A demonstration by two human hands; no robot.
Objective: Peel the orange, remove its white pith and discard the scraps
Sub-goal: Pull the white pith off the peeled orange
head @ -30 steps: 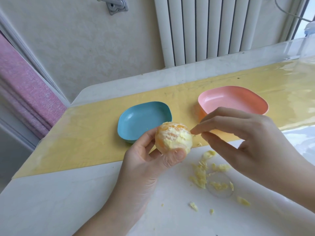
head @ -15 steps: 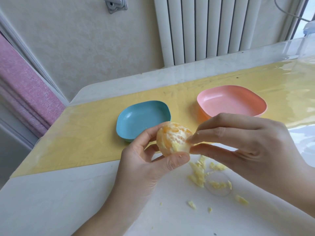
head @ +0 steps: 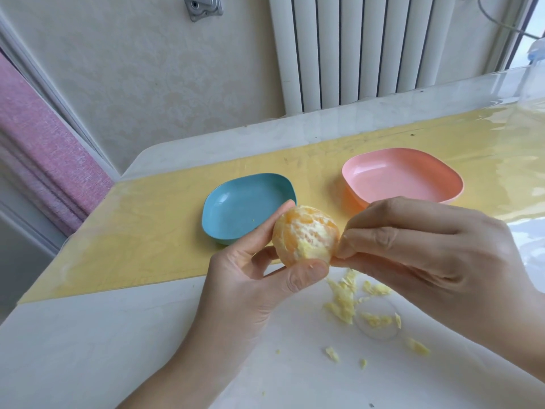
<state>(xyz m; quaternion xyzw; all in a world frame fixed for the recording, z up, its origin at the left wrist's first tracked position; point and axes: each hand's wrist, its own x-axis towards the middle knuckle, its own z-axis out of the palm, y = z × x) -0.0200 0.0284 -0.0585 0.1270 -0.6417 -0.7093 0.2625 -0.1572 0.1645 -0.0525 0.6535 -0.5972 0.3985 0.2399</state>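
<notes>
A peeled orange (head: 305, 236) with patches of white pith is held above the table's front part. My left hand (head: 253, 278) grips it, thumb under the fruit and fingers behind it. My right hand (head: 427, 255) pinches at the orange's right side with thumb and fingertips; what sits between them is hidden. Several pale yellow pith scraps (head: 345, 299) lie scattered on the white table below my right hand.
A blue dish (head: 236, 208) and a pink dish (head: 401, 178) stand on a yellow mat (head: 141, 237) behind the orange. A clear round lid-like disc (head: 379, 323) lies among the scraps. A radiator (head: 368, 48) and a wall rise behind the table.
My right hand came in from the right and its fingertips closed on the orange's right side. My left hand turned the fruit slightly.
</notes>
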